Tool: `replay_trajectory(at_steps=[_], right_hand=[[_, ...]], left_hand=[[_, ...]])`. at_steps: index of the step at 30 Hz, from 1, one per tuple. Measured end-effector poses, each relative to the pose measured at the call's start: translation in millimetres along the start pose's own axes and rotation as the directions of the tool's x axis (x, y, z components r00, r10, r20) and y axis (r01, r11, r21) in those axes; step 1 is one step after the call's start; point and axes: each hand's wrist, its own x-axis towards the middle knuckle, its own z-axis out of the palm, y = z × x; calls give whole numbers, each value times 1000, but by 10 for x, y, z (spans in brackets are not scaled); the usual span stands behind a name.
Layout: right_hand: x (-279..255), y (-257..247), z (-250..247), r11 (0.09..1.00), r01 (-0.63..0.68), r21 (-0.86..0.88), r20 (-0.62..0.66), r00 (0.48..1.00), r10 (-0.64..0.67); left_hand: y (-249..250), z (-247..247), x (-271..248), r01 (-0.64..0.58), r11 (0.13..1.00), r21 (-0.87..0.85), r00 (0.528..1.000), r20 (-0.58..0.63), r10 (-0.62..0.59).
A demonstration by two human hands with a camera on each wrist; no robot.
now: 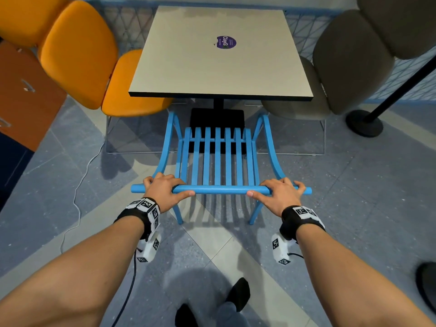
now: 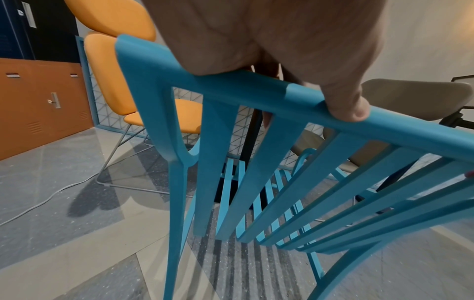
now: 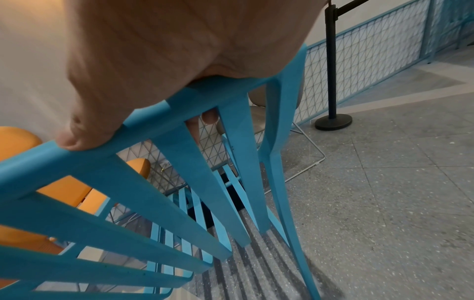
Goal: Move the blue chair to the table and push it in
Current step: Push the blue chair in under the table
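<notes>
The blue chair (image 1: 218,159) with slatted seat and back stands on the floor facing the square beige table (image 1: 220,55), its front reaching the table's near edge. My left hand (image 1: 162,188) grips the left part of the chair's top rail (image 1: 221,190), fingers over the far side, thumb along the near side. My right hand (image 1: 279,193) grips the right part of the same rail. In the left wrist view the left hand (image 2: 295,60) wraps the rail (image 2: 256,91); in the right wrist view the right hand (image 3: 153,71) wraps the rail (image 3: 143,130).
An orange chair (image 1: 99,67) sits at the table's left and a grey chair (image 1: 335,74) at its right. The table's black pedestal base (image 1: 217,123) lies ahead of the seat. A black stanchion (image 1: 364,122) stands right, an orange cabinet (image 1: 26,95) left, a white cable (image 1: 77,192) on the floor.
</notes>
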Motion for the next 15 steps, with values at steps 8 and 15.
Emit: replay_trajectory(at_steps=[8, 15], right_hand=[[278, -152, -50, 1000, -15, -11, -48, 999, 15], [189, -159, -55, 999, -36, 37, 19, 999, 35]], left_hand=[[-164, -142, 370, -27, 999, 23, 999, -27, 28], [-142, -95, 288, 5, 1000, 14, 1000, 20, -5]])
